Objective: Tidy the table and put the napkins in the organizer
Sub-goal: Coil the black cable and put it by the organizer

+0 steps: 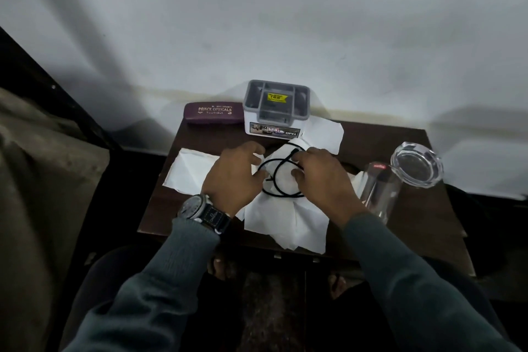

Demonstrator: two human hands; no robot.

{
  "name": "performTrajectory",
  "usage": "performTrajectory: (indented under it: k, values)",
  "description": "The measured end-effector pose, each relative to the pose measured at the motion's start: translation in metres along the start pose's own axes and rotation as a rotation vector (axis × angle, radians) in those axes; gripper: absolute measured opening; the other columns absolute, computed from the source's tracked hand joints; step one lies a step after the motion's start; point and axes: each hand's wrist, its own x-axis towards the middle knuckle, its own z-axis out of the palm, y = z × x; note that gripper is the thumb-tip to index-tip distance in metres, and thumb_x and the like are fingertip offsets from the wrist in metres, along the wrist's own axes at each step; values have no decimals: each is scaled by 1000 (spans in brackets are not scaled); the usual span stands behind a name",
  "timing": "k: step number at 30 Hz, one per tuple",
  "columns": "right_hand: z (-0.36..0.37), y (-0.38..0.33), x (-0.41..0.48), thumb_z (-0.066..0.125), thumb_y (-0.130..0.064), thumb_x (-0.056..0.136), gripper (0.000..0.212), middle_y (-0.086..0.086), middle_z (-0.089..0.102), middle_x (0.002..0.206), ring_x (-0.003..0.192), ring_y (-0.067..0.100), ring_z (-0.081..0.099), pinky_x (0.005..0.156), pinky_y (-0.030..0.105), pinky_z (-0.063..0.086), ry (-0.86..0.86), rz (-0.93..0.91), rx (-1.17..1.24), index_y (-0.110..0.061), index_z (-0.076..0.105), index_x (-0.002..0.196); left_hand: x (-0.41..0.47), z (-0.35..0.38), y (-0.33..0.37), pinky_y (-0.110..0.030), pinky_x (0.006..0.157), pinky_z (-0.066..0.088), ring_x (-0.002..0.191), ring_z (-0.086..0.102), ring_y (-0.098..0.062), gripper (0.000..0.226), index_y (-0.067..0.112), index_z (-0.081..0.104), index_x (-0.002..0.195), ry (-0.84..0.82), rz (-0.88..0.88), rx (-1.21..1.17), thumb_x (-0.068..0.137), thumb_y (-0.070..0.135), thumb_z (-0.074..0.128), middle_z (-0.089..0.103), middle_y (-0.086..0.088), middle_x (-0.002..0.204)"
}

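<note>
Left hand [234, 173]: palm down, fingers spread and loosely curled over the napkins, thumb touching the black cord [278, 177]; whether it pinches the cord cannot be told. Right hand [323, 177]: fingertips closed on the upper end of the cord loop.

Table [411, 217]: dark wood, set against a white wall.

Napkins [285, 217]: white, unfolded, overlapping across the table centre; one lies flat to the left, one runs under the organizer's front edge.

Organizer [275, 107]: grey and white, compartments open upward, at the table's rear centre.

Spectacle case [213, 113]: maroon, just left of the organizer.

Glass [378, 191] and glass ashtray [417, 163]: right side, touching.

Wristwatch [204, 210]: left wrist.
</note>
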Motion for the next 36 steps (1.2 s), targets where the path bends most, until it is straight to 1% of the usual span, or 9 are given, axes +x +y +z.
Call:
performTrajectory:
  k: [4, 9, 14, 20, 22, 25, 28, 32, 36]
  values:
    - [-8, 5, 3, 62, -13, 96, 20, 10, 66, 99, 95, 31, 63, 80, 41, 53, 143, 1, 179, -11, 75, 111, 2, 1, 1, -35, 95, 55, 111, 68, -22, 47, 19, 64, 131, 18, 27, 11, 87, 21, 79, 72, 2, 125]
    - [-38, 7, -5, 68, -15, 96, 18, -7, 64, 99, 80, -1, 62, 75, 10, 46, 384, -52, 565, -23, 75, 110, 5, 0, 10, -22, 94, 45, 121, 63, -18, 45, 18, 53, 143, 5, 52, -138, 99, 22, 66, 66, 0, 136]
    - [-64, 0, -15, 68, -21, 97, 15, -1, 72, 99, 70, 16, 73, 69, 39, 62, 555, 44, 996, -33, 73, 105, 5, -6, 28, -33, 90, 58, 101, 74, -15, 21, 13, 62, 125, -122, -35, -557, 107, 17, 52, 78, -3, 106]
    - [-96, -2, -15, 68, -19, 98, 10, 1, 74, 95, 70, 18, 69, 73, 38, 64, 632, 87, 1411, -24, 74, 104, -1, -17, 42, -44, 93, 60, 98, 76, -17, 28, 16, 64, 125, -157, 32, -706, 98, 12, 68, 81, -2, 95]
    - [-95, 2, -14, 68, -21, 97, 14, -3, 75, 104, 86, 16, 73, 82, 37, 61, 643, 94, 1295, -21, 72, 111, -1, -19, 45, -41, 85, 63, 91, 76, -15, 33, 13, 62, 124, -88, 46, -798, 94, 1, 70, 80, -2, 90]
    - [-82, 5, -21, 70, -28, 96, 31, -14, 65, 127, 110, 6, 65, 91, 32, 55, 645, 72, 861, -25, 63, 126, 0, -23, 47, -36, 76, 64, 86, 77, -16, 38, 19, 59, 121, 9, 45, -986, 94, -8, 66, 81, -2, 91]
    - [-70, 11, -28, 74, -31, 93, 43, -11, 53, 133, 120, 12, 58, 100, 41, 52, 563, -8, 655, -26, 57, 133, 3, -29, 46, -33, 77, 63, 87, 76, -14, 41, 21, 58, 125, 102, 66, -1054, 95, -5, 66, 81, -1, 94]
    - [-63, 21, -32, 78, -58, 79, 63, -15, 43, 132, 122, 12, 43, 103, 44, 46, 299, -16, 450, -36, 50, 131, 4, -32, 46, -40, 86, 63, 95, 75, -20, 55, 22, 44, 143, 184, 131, -1091, 98, -3, 63, 81, 1, 94]
    - [-48, 16, -28, 82, -30, 83, 65, 1, 53, 133, 121, 27, 50, 96, 40, 45, 226, 63, 323, -24, 40, 131, 4, -34, 45, -39, 84, 62, 96, 75, -20, 69, 22, 26, 155, 236, 238, -1108, 101, -4, 59, 80, -1, 98]
